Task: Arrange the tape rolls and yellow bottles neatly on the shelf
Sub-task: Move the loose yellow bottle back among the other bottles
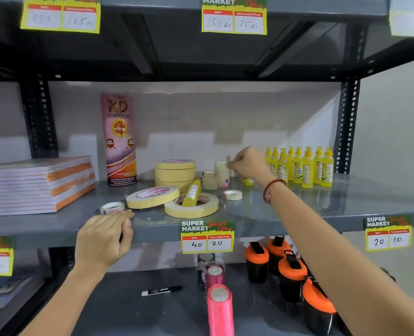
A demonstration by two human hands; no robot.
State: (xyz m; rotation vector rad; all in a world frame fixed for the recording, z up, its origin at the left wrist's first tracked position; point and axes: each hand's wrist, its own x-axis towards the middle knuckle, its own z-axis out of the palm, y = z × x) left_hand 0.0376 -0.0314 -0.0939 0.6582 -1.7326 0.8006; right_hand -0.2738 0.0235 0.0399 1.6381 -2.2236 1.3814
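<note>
On the grey shelf, several yellow bottles stand in rows at the right. One yellow bottle leans tilted inside a loose wide yellow tape roll. Another loose wide roll rests on its left, in front of a stack of wide rolls. A fallen yellow bottle lies under my right wrist. My right hand pinches a small clear tape roll above a stack of small rolls. My left hand rests curled on the shelf's front edge, just below a small white roll.
Another small white roll and a short stack lie mid-shelf. A tall KD tape pack stands at the back, notebooks are piled at the left. Below are orange-lidded shakers, pink rolls and a marker.
</note>
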